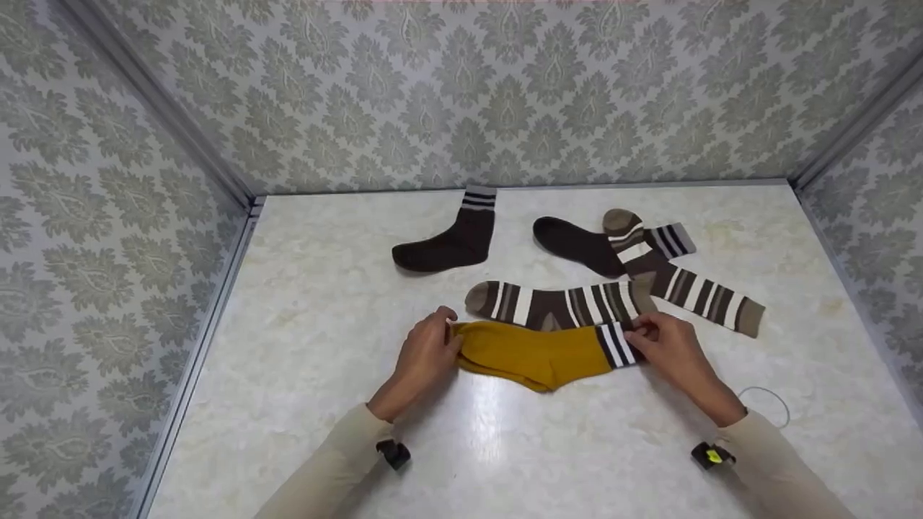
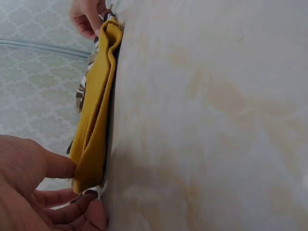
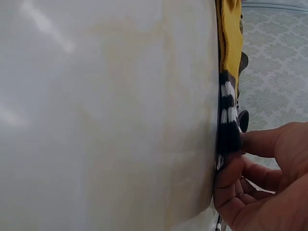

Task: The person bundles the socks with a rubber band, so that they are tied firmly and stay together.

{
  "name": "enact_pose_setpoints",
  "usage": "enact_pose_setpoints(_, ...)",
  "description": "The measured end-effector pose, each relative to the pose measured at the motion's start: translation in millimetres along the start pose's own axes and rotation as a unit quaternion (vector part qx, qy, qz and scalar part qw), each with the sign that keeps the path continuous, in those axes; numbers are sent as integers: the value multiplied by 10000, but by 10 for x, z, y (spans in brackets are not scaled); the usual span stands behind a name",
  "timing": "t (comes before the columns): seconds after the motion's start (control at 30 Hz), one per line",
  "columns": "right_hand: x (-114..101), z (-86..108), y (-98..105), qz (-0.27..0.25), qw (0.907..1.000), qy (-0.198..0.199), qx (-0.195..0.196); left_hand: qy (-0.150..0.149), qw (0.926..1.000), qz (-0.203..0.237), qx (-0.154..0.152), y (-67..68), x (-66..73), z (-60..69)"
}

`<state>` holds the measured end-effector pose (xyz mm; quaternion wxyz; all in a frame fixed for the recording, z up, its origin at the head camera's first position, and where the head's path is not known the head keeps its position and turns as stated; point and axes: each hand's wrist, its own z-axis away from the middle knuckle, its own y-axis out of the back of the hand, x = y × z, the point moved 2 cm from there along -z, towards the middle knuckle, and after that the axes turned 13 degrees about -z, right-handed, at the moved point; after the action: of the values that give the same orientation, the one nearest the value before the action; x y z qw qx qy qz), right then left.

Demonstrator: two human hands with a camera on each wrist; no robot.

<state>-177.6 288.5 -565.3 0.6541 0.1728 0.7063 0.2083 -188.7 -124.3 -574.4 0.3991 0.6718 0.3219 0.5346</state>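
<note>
A pair of mustard-yellow socks (image 1: 533,353), one laid over the other, lies across the front of the other socks, its black-and-white striped cuffs to the right. My left hand (image 1: 427,346) pinches the toe end between thumb and fingers, as the left wrist view also shows at the yellow fabric (image 2: 94,120). At the other end my right hand (image 1: 674,353) pinches the striped cuff (image 3: 228,113). Just behind the yellow pair, and partly covered by it, lies a brown, white and tan striped sock (image 1: 530,303).
At the back left lies a dark brown sock (image 1: 451,241) with a grey striped cuff. Another dark brown sock (image 1: 577,245) lies at the right under a second striped sock (image 1: 710,297). A thin loop (image 1: 775,395) lies beside the right wrist. Patterned walls (image 1: 490,94) border the table.
</note>
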Motion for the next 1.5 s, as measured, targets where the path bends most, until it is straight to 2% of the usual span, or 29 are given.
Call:
enact_pose_setpoints(0.13,-22,19,-12,140,9999,18,-68,20,9999,-69,-82,-44,-22,-3)
enact_pose_setpoints(0.2,-34,36,-15,169,9998,12,-99,140,9996,-58,-225,71,93,45)
enact_pose_setpoints(0.33,-41,74,-10,181,9998,-5,-115,163,9991,-111,-367,102,148,99)
enact_pose_setpoints(0.43,-36,88,-8,172,9998,47,-75,134,9993,-140,-328,104,152,106)
enact_pose_setpoints(0.6,-12,67,-19,144,9999,78,35,156,9997,-45,-161,100,109,36)
enact_pose_setpoints(0.67,-2,54,-28,114,9999,39,45,148,9999,37,-35,-4,-4,-22)
enact_pose_setpoints(0.73,3,45,-42,53,10000,-5,41,201,9998,56,-67,-4,-20,-49)
enact_pose_setpoints(0.83,1,31,-58,-11,10000,-78,13,268,9995,60,-130,18,-19,-64)
enact_pose_setpoints(0.9,-3,17,-36,6,9999,-96,37,328,9989,15,-347,144,80,-51)
enact_pose_setpoints(1.0,-12,-18,59,66,9998,53,178,393,9978,118,-525,186,90,-88)
enact_pose_setpoints(1.1,-6,-78,183,162,9984,292,450,522,9968,263,-538,217,74,-157)
enact_pose_setpoints(1.17,17,-134,256,211,9972,401,599,560,9969,371,-402,218,48,-222)
enact_pose_setpoints(1.23,43,-196,313,275,9963,434,688,531,9971,491,-250,193,3,-302)
enact_pose_setpoints(1.37,94,-314,384,313,9966,332,680,346,9975,622,20,-89,-220,-541)
enact_pose_setpoints(1.5,125,-418,406,304,9980,209,504,423,9970,649,39,-343,-347,-769)
